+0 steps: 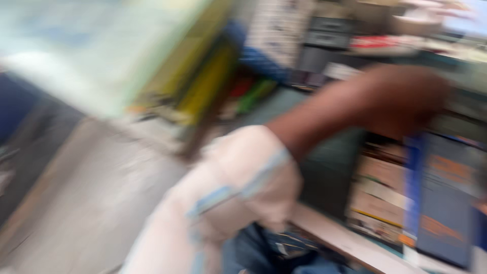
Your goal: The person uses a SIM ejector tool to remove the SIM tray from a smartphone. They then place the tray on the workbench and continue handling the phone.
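Right hand (406,99) reaching to upright blue book (446,198) among shelf (350,243) stock; grip blurred, cannot tell. Best pinching top edge squarely, pulling straight. Left hand unseen.

Everything looks blurry. A big pale green flat board (76,56) fills the upper left of the frame. Yellow and green upright books (203,83) stand near the top middle. A light grey floor (86,203) spreads across the lower left.
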### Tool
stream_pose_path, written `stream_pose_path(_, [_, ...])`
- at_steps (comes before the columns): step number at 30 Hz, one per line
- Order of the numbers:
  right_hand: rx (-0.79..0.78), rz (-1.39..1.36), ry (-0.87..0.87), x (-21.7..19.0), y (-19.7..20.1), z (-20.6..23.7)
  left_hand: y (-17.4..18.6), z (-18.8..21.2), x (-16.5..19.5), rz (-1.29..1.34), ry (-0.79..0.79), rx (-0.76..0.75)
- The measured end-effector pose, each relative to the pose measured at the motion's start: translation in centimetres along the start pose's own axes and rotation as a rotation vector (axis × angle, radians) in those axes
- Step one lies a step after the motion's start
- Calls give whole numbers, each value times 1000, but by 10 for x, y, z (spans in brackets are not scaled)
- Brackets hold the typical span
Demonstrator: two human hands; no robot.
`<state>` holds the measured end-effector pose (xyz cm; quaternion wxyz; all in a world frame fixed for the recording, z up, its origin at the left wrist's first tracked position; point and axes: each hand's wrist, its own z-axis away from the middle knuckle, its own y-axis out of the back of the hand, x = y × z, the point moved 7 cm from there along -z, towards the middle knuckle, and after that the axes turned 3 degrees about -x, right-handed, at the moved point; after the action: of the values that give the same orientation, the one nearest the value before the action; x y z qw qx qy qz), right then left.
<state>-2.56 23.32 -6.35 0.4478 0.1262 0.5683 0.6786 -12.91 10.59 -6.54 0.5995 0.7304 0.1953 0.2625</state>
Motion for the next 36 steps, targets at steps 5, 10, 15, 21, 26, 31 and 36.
stream_pose_path(5, [-22, 264, -204, 45, 37, 40, 29, 19, 6, 90, 206, -85])
stream_pose_path(10, [69, 214, -131, 8, 70, 45, 58, 29, 24, 126, 276, -87])
stream_pose_path(15, [127, 195, -80, -8, 79, 43, 70, 27, 31, 131, 310, -122])
stream_pose_path(21, [155, 156, -79, 2, 74, 47, 60, 27, 25, 100, 342, -164])
stream_pose_path(26, [267, 148, 74, -12, 83, 48, 65, 28, 26, 92, 315, -115])
stream_pose_path(31, [250, 136, 119, -12, 84, 50, 75, 29, 31, 136, 229, -25])
stream_pose_path(36, [172, 65, 133, -6, 83, 56, 75, 27, 31, 179, 198, 7])
